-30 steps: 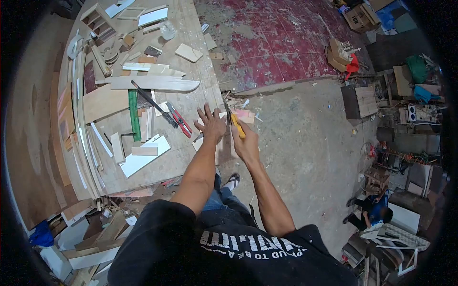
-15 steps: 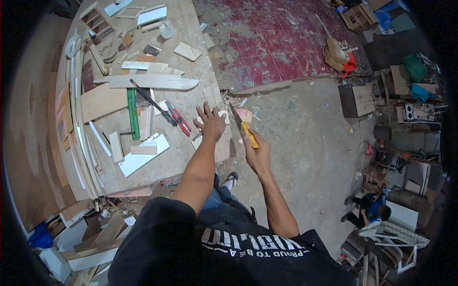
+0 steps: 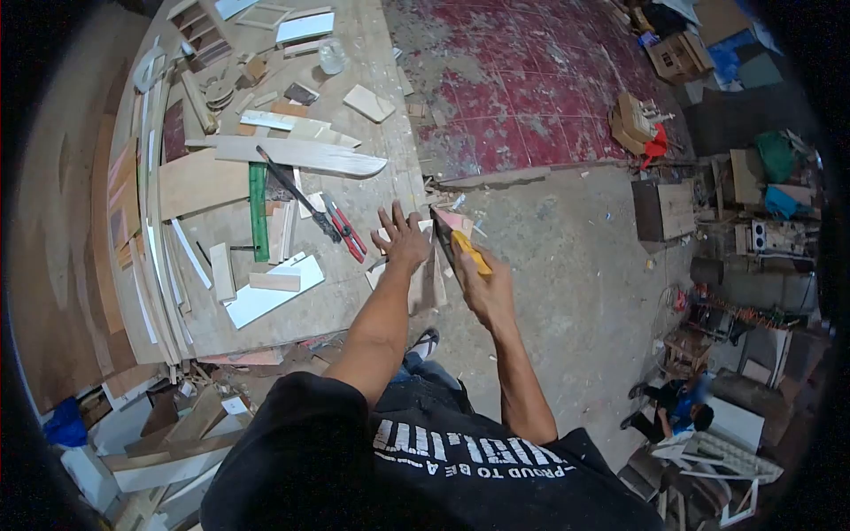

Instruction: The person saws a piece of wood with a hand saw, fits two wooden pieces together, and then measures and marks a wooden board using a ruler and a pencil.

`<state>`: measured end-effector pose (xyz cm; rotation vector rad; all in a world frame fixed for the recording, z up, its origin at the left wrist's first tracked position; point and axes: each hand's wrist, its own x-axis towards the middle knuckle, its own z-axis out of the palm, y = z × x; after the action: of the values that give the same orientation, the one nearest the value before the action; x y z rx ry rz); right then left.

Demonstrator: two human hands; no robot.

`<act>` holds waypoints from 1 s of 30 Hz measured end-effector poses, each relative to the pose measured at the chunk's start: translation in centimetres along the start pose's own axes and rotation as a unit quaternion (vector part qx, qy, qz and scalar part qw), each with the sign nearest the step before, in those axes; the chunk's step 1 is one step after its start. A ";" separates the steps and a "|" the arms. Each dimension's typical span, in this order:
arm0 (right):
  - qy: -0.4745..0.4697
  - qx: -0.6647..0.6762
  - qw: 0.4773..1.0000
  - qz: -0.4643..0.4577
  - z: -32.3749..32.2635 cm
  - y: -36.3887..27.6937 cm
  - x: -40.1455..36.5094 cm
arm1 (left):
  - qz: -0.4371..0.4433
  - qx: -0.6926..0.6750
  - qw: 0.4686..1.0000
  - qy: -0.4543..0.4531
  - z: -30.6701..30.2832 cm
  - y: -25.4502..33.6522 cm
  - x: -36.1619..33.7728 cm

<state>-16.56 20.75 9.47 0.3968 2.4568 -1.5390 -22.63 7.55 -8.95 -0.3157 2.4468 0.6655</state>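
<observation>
My left hand [image 3: 405, 241] lies with spread fingers over a small pale wood piece [image 3: 426, 227] at the bench's right edge, pressing on it and partly covering it. My right hand [image 3: 490, 290] is wrapped round the yellow handle of a handsaw [image 3: 470, 252]. The dark saw blade points away from me, right beside that wood piece at the edge. Left of my left hand lie a red-handled tool [image 3: 349, 234] and a long black tool [image 3: 292, 190]. Farther left is a green bar-shaped tool [image 3: 258, 212].
The wooden workbench [image 3: 305, 323] carries a long shaped board [image 3: 301, 155], a white panel [image 3: 305, 288], a clear jar [image 3: 331, 57] and several offcuts. Scrap wood [image 3: 177, 442] is heaped at lower left. Another person [image 3: 677, 411] sits at lower right, near a wooden box [image 3: 664, 211].
The saw has slid back toward my body, its blade tip now lower. My left hand stays on the wood piece. The view has shifted slightly, so the bench appears farther right.
</observation>
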 end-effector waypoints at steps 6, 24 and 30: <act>0.012 -0.074 0.997 0.007 1.5 7.5 3.0 | 0.013 -0.016 1.000 0.003 -0.2 0.0 -0.6; -0.045 -0.120 0.953 -0.276 -12.0 2.2 3.7 | 0.192 0.123 0.957 0.182 -2.2 1.4 -6.0; -0.234 -0.189 0.821 -0.484 -10.0 0.7 12.4 | 0.104 -0.156 0.945 0.268 -6.0 3.4 -12.5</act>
<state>-28.39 31.47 9.23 -1.3237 2.5019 -1.0782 -16.59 8.20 4.02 -0.4071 2.9136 1.1960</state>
